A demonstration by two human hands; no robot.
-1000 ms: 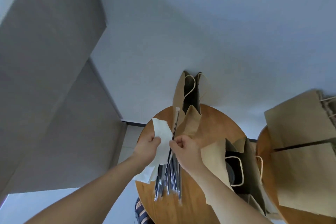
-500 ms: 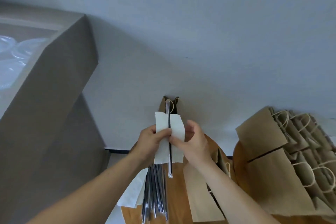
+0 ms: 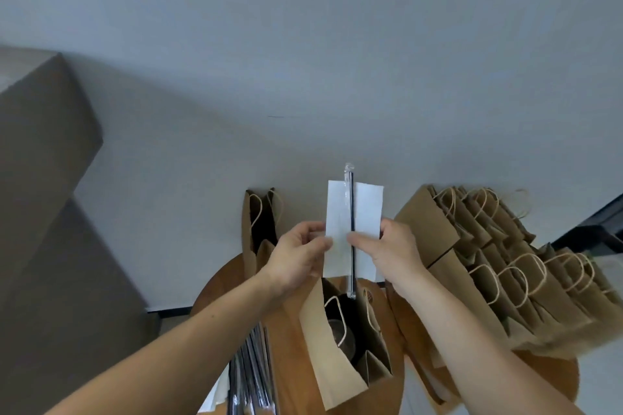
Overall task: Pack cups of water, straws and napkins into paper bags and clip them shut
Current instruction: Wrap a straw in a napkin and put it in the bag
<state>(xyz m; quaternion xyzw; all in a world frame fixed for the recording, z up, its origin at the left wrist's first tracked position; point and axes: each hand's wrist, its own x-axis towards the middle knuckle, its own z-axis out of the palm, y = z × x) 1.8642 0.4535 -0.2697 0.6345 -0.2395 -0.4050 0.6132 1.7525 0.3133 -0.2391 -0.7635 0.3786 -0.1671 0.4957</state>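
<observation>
While left hand (image 3: 296, 256), right hand (image 3: 394, 249) pinch napkin (image 3: 368, 212), straw (image 3: 351, 199) — cup (image 3: 333, 330) in bag (image 3: 332, 377).

The napkin (image 3: 337, 212), with a straw (image 3: 351, 212) upright against its front, sits above the open bag (image 3: 333, 374). The left hand (image 3: 296, 256) pinches its left edge and the right hand (image 3: 397, 249) pinches the straw from the right. The bag stands on the table (image 3: 290, 323) with a cup (image 3: 337, 333) inside. Another bag (image 3: 247, 236) stands behind it and loose straws (image 3: 253, 364) lie to its left. A bag stack (image 3: 488, 263) lies on a second table (image 3: 553, 377) to the right.
</observation>
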